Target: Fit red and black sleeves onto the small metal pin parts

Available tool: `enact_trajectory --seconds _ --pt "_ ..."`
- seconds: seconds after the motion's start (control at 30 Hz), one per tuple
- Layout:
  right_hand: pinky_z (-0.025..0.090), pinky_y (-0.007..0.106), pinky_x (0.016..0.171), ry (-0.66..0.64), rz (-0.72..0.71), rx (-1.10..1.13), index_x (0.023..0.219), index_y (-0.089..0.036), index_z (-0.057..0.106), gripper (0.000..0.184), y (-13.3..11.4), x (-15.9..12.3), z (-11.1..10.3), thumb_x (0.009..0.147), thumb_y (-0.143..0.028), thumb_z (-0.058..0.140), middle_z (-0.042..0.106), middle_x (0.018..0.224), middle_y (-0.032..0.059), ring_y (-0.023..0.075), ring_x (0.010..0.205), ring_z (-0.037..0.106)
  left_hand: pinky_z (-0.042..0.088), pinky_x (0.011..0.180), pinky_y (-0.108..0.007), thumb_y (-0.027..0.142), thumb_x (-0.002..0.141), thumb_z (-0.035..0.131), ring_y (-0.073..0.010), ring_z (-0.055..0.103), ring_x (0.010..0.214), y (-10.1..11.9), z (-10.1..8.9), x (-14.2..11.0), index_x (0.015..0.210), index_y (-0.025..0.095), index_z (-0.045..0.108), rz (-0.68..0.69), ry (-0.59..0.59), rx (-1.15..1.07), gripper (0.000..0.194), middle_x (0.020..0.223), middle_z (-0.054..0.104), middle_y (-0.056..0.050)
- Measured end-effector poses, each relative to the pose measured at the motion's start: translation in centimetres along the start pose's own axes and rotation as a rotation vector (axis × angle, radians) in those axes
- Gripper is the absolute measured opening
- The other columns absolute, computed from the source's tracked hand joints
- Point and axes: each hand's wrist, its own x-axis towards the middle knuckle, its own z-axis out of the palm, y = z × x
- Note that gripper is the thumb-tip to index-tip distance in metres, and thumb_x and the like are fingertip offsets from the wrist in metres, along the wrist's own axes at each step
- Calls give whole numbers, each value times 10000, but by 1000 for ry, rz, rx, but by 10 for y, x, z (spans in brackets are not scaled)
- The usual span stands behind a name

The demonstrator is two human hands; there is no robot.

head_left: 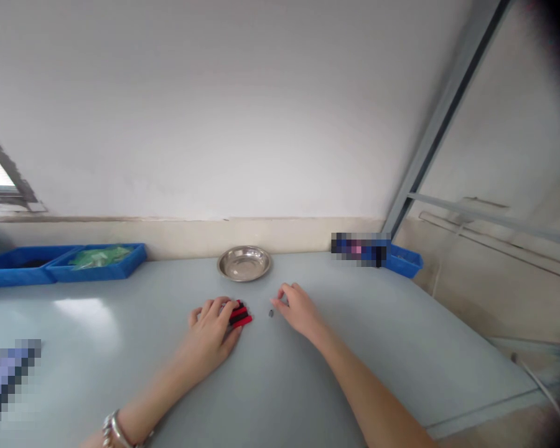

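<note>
My left hand (212, 326) rests on the table with its fingers curled over several short red and black sticks (241, 315), which lie side by side. Their left ends are hidden under the fingers, and their exact kind does not show. To the right, my right hand (297, 308) is closed in a pinch, thumb and forefinger near each other. Whatever sits between those fingertips is too small to make out. Just below the right thumb, a tiny dark metallic piece (270, 313) lies on the table.
A round steel dish (244, 264) stands behind my hands near the wall. Blue trays (133, 262) sit at the back left, one holding green plastic bags (101, 256). Another blue bin (404, 261) stands back right beside a blurred-out item. The grey tabletop (280, 386) ends at the right.
</note>
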Motion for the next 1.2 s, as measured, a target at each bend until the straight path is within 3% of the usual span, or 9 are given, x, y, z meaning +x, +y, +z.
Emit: enact_trajectory --seconds 0.33,0.87,1.2 --pt "324 245 559 11 173 -180 853 -190 550 205 -10 -7 -10 825 -364 446 547 871 72 154 688 542 318 774 -390 303 805 410 -230 452 951 2 -6 0 1055 252 479 23 0 -36 264 1083 505 -67" --pt "347 227 636 -7 56 17 809 -174 545 141 -8 -5 -3 790 -304 495 519 829 45 128 716 505 304 675 -334 277 818 390 -205 456 835 6 -12 1 927 232 537 25 -52 -46 188 912 548 -49" --pt "315 214 566 -51 35 12 809 -194 537 100 -9 -7 -3 770 -281 508 483 836 17 94 614 456 298 678 -320 233 808 391 -199 466 845 7 -15 2 923 233 526 49 -58 -64 177 936 545 -38"
